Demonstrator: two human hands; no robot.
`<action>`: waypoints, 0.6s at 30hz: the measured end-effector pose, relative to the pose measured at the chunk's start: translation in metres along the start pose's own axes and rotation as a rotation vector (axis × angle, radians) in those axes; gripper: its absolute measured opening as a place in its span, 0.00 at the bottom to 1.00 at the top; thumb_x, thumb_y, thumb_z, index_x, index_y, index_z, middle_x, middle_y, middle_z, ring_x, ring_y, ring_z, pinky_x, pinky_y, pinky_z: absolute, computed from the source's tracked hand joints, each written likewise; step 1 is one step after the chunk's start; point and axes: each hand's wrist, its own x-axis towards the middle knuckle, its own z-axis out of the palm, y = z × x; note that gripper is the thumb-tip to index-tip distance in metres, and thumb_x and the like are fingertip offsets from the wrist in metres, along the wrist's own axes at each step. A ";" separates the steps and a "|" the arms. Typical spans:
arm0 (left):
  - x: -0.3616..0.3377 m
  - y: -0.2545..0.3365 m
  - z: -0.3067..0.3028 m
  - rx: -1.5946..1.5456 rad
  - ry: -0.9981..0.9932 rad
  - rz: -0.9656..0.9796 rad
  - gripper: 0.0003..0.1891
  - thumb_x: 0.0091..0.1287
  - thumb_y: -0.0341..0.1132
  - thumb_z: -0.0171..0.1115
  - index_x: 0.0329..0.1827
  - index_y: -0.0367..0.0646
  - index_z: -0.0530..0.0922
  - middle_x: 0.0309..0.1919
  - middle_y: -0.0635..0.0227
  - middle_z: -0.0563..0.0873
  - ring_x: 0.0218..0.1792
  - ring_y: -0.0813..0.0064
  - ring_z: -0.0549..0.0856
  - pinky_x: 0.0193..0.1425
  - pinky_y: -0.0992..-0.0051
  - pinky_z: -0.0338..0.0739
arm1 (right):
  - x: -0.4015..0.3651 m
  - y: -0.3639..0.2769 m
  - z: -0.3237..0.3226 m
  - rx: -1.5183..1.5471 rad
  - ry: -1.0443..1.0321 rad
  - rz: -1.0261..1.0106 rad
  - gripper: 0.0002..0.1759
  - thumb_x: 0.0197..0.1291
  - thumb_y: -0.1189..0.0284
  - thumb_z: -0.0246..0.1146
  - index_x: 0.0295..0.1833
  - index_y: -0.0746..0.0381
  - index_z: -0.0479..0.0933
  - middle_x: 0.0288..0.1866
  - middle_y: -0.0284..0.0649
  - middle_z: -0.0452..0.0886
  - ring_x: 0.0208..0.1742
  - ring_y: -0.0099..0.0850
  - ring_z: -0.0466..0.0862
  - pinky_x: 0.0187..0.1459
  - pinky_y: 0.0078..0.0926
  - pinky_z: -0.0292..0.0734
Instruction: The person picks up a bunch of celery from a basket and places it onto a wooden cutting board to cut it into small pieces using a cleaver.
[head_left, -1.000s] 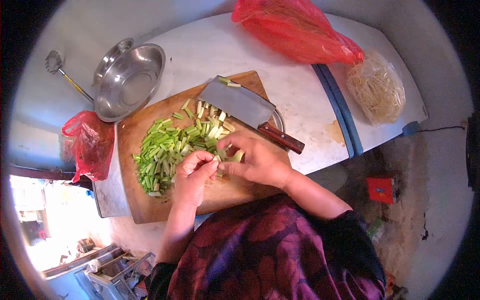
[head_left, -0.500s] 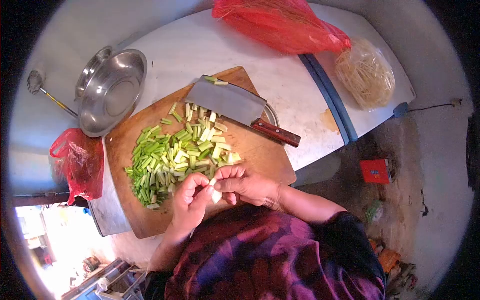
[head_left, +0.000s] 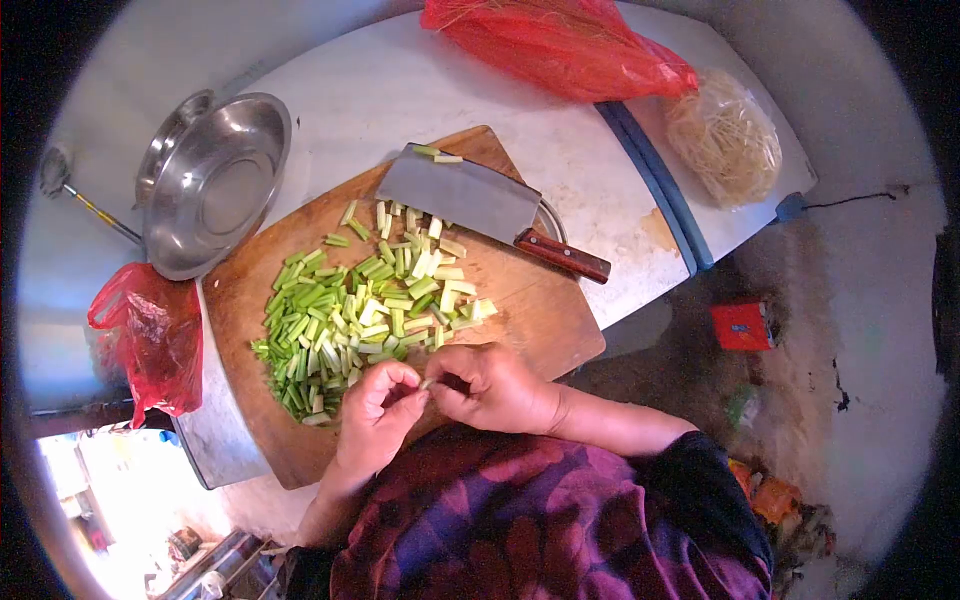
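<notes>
Over the near edge of the wooden cutting board [head_left: 545, 330], my left hand [head_left: 376, 415] and my right hand [head_left: 500, 388] meet fingertip to fingertip. Both are closed in a pinch on one small pale celery piece [head_left: 427, 384], mostly covered by the fingers. Chopped celery [head_left: 340, 315], green to whitish, lies in a loose heap on the board just beyond my hands. A cleaver [head_left: 460, 190] with a brown wooden handle rests flat across the board's far right side, two celery bits on its blade.
Metal bowls [head_left: 225, 190] lean at the left beside a long-handled ladle [head_left: 100, 212]. A red plastic bag [head_left: 160, 340] hangs below them. At the back lie a larger red bag [head_left: 560, 45] and a clear bag of pale strands [head_left: 725, 140]. A red box [head_left: 742, 326] sits on the floor.
The celery piece between my fingertips shows less than before. My right hand has turned slightly and its fingers are curled more. The view has shifted a little.
</notes>
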 end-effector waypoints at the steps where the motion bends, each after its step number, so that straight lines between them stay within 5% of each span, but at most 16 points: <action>1: 0.000 0.001 -0.002 0.016 -0.021 0.024 0.07 0.58 0.20 0.61 0.36 0.39 0.74 0.28 0.75 0.76 0.30 0.86 0.75 0.35 0.83 0.71 | 0.000 -0.002 0.001 0.005 0.001 0.012 0.04 0.51 0.76 0.60 0.33 0.64 0.73 0.26 0.50 0.77 0.28 0.48 0.80 0.32 0.38 0.76; 5: 0.000 -0.002 0.005 0.181 0.023 0.188 0.09 0.52 0.18 0.58 0.33 0.39 0.71 0.26 0.72 0.73 0.27 0.82 0.72 0.32 0.81 0.69 | -0.002 -0.001 0.009 -0.027 -0.020 0.051 0.05 0.49 0.76 0.60 0.33 0.64 0.73 0.25 0.51 0.76 0.28 0.50 0.80 0.31 0.38 0.76; 10: 0.001 0.000 0.004 0.172 0.029 0.263 0.08 0.51 0.20 0.56 0.31 0.39 0.68 0.24 0.70 0.69 0.25 0.80 0.69 0.29 0.79 0.67 | -0.002 0.007 0.022 0.383 -0.077 0.253 0.04 0.56 0.77 0.60 0.31 0.63 0.71 0.21 0.38 0.74 0.21 0.28 0.77 0.24 0.25 0.72; 14: -0.003 0.004 0.000 0.196 0.027 0.145 0.07 0.52 0.21 0.56 0.31 0.39 0.68 0.24 0.70 0.70 0.26 0.81 0.69 0.30 0.80 0.67 | -0.001 0.008 0.031 0.754 -0.079 0.508 0.08 0.63 0.76 0.58 0.30 0.61 0.70 0.21 0.27 0.71 0.19 0.15 0.71 0.20 0.15 0.67; 18: -0.003 0.001 0.002 0.199 0.040 0.124 0.07 0.54 0.20 0.56 0.31 0.39 0.67 0.24 0.73 0.70 0.27 0.84 0.68 0.32 0.81 0.67 | 0.000 0.012 0.034 0.913 -0.056 0.670 0.07 0.63 0.77 0.59 0.31 0.61 0.71 0.22 0.28 0.73 0.17 0.16 0.70 0.19 0.14 0.65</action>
